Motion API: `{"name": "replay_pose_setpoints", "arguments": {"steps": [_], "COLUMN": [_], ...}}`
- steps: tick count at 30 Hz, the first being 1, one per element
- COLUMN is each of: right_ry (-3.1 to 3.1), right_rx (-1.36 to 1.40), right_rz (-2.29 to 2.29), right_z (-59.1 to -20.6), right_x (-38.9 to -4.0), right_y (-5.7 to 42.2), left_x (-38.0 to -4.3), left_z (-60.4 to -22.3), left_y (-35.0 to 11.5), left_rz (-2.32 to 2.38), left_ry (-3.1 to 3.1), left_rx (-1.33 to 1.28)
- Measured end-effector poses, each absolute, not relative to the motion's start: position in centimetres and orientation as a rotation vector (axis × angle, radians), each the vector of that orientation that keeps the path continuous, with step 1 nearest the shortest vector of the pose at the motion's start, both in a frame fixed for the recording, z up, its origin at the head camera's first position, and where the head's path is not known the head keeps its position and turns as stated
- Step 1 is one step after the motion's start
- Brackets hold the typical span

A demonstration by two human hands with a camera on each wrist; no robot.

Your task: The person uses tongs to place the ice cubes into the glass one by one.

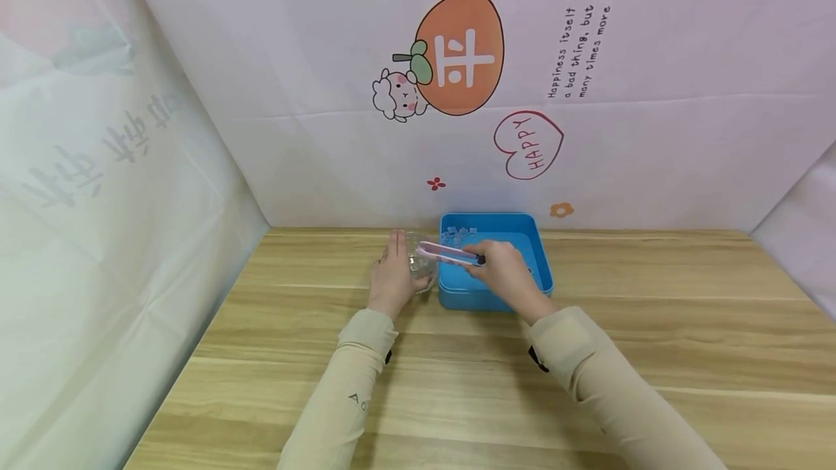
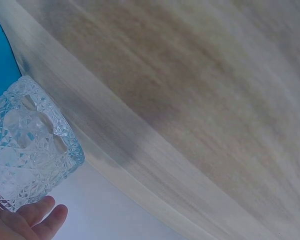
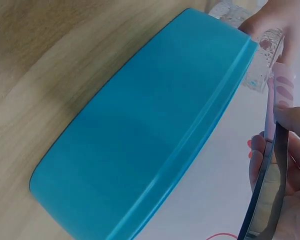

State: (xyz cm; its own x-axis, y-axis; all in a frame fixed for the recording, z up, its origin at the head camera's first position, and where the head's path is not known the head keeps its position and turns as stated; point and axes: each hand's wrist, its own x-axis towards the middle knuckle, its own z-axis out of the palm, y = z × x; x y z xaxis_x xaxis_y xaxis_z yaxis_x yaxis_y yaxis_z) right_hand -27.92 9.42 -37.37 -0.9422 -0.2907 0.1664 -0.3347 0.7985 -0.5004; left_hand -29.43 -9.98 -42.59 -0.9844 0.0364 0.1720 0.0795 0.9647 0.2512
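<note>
My left hand (image 1: 390,278) grips a clear cut-glass cup (image 1: 421,265) on the table, just left of a blue box. In the left wrist view, the patterned wall of the cup (image 2: 27,150) shows, with fingertips (image 2: 40,215) along its side. Pink-and-white tongs (image 1: 451,253) are pinched in my right hand (image 1: 506,270), over the blue box (image 1: 496,302). Their tips reach left to the cup's mouth; whether they hold anything cannot be made out. Several clear cubes (image 1: 457,236) lie in the box's far left corner.
A wooden table (image 1: 457,397) carries everything. Close behind the box hangs a white printed cloth (image 1: 339,165), and another cloth (image 1: 130,238) borders the left side. The box's left wall stands between the cubes and the cup.
</note>
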Motion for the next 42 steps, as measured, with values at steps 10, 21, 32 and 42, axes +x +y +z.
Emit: {"name": "replay_pose_setpoints", "arguments": {"steps": [10, 21, 32, 42], "right_ry": [-2.908, -2.947, -2.904, -2.84], "right_rx": [0.517, 0.484, 0.434, 0.344], "right_rz": [0.825, 0.834, 0.935, 0.926], "right_z": [-37.43, -37.41, -37.59, -37.27], "right_x": [-28.01, -28.03, -27.91, -28.65], "right_y": [9.45, 9.3, 9.33, 9.81], "left_x": [-29.57, -29.39, -29.52, -29.38], "left_z": [-42.28, -42.31, -42.41, -42.43], "left_y": [-9.79, -9.85, -9.95, -9.98], "left_rz": [-0.428, -0.474, -0.477, -0.448], "left_ry": [-2.987, -2.948, -2.971, -2.96], "left_rx": [-0.073, -0.086, -0.067, -0.07]}}
